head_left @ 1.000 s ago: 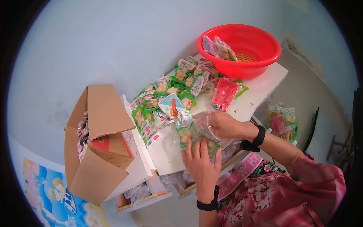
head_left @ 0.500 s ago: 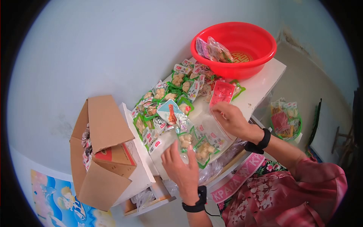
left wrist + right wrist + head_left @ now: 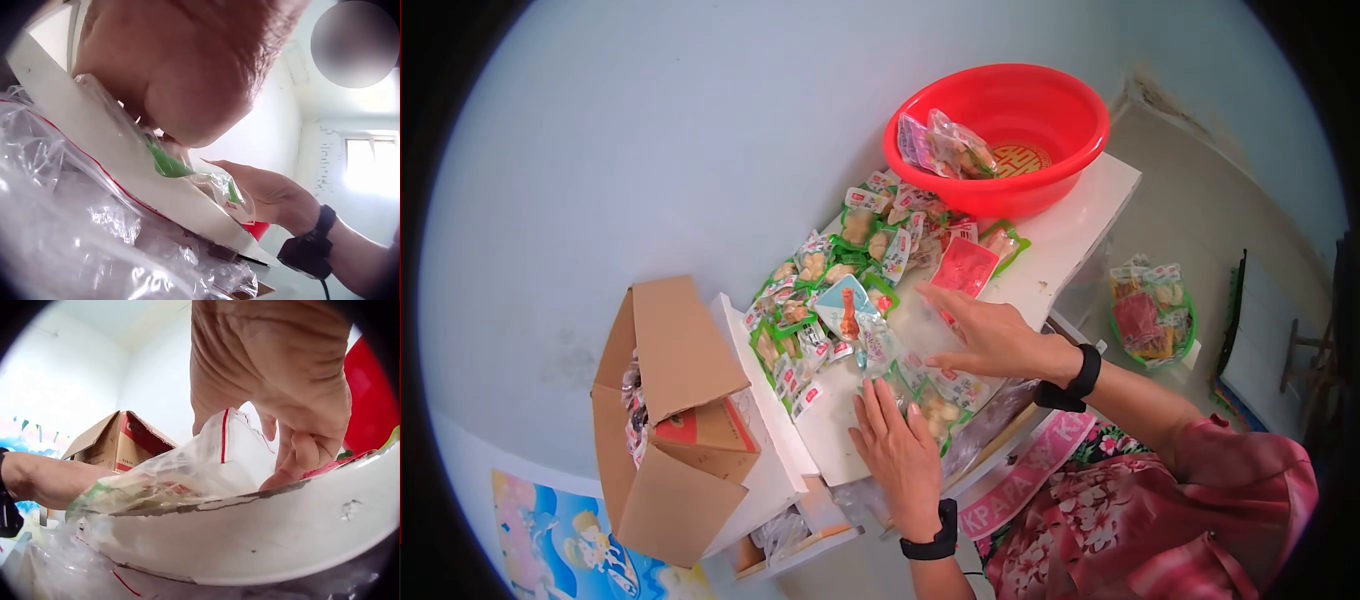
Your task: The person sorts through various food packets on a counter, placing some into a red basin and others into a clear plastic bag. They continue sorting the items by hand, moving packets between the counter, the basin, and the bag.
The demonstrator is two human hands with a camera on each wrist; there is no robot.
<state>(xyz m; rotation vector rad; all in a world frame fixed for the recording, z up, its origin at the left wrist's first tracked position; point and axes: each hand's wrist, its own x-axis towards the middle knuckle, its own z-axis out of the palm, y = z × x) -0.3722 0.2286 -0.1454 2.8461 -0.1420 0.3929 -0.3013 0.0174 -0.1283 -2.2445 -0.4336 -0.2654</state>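
Note:
A clear zip bag [image 3: 962, 388] with a red seal line [image 3: 224, 434] lies near the table's front edge, with green-edged food packs [image 3: 942, 412] inside. My left hand [image 3: 900, 455] lies over the bag's left part, fingers extended and close together, covering some of the packs. Above the bag's open end my right hand [image 3: 1005, 342] spreads its thumb away from its fingers. In the right wrist view its fingertips [image 3: 275, 481] point down beside the bag's mouth. A red pack [image 3: 965, 266] lies just past the right fingertips.
Many small food packs [image 3: 812, 265] are heaped along the wall. A red basin [image 3: 1060, 185] with filled bags stands at the far end. At left is an open cardboard box [image 3: 690, 345]. Below the table edge, a drawer holds clear bags [image 3: 119, 219]. A green basket [image 3: 1152, 312] sits lower right.
Both hands came off the bag, the left lifting left and the right moving back. Now the left is back on the packed bag, and the right has shifted left over its open end.

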